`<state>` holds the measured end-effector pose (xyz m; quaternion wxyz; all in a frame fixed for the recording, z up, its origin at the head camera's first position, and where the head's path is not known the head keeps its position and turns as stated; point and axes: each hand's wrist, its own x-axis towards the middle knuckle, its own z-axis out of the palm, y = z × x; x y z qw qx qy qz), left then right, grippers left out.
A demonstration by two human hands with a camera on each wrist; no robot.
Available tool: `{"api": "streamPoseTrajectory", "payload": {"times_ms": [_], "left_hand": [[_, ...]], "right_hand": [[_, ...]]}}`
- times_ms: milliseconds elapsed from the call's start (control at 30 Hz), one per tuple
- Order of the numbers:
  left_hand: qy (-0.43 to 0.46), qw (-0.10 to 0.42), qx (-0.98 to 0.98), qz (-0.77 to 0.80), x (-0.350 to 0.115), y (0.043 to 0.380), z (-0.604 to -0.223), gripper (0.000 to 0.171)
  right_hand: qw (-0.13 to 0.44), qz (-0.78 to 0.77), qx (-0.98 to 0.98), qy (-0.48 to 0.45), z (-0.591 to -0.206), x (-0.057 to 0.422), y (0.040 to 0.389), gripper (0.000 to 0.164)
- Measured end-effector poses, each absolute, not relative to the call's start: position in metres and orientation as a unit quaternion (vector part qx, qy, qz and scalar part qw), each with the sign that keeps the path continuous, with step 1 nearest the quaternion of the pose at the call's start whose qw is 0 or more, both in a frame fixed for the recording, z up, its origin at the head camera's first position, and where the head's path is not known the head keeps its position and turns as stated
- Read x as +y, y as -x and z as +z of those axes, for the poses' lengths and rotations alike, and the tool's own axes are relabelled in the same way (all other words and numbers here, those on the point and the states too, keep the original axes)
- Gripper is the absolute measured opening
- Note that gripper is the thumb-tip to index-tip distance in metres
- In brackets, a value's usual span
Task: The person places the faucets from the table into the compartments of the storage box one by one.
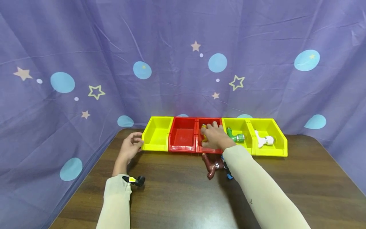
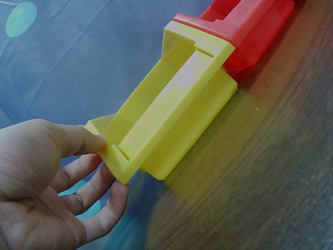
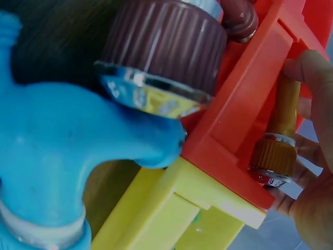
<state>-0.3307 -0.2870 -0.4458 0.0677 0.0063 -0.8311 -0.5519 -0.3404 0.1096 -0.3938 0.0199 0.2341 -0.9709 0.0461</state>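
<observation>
R hand (image 1: pixel 215 137) pinches orange tap (image 3: pixel 282 122) in right-hand red bin (image 1: pixel 209 150), tap's long axis approx. near-far, at hand's L side; L hand (image 1: pixel 131 147), well apart, pinches leftmost yellow bin (image 1: pixel 157 135).

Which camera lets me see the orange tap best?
The right wrist view: it shows the orange tap close up, with its ribbed knob in plain sight. In the head view, it looks small and the right hand covers part of it. The left wrist view doesn't show it at all.
</observation>
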Motion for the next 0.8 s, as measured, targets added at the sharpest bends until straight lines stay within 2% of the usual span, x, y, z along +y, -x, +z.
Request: {"api": "streamPoseTrajectory", "payload": {"times_ms": [233,433,800], "left_hand": [[-0.004,0.069,-0.83,-0.553,-0.287,0.329,-0.446,0.039],[-0.004,0.068,-0.831,-0.552,-0.288,0.327,-0.446,0.04],[-0.005,0.069,-0.832,-0.551,-0.289,0.329,-0.445,0.04]], "right_hand": [[-0.005,0.06,-0.974,-0.216,-0.396,0.105,0.345,0.047],[-0.029,0.078,-0.976,-0.202,-0.402,0.103,0.351,0.055],[-0.041,0.069,-0.98,-0.184,-0.409,0.099,0.36,0.061]]}}
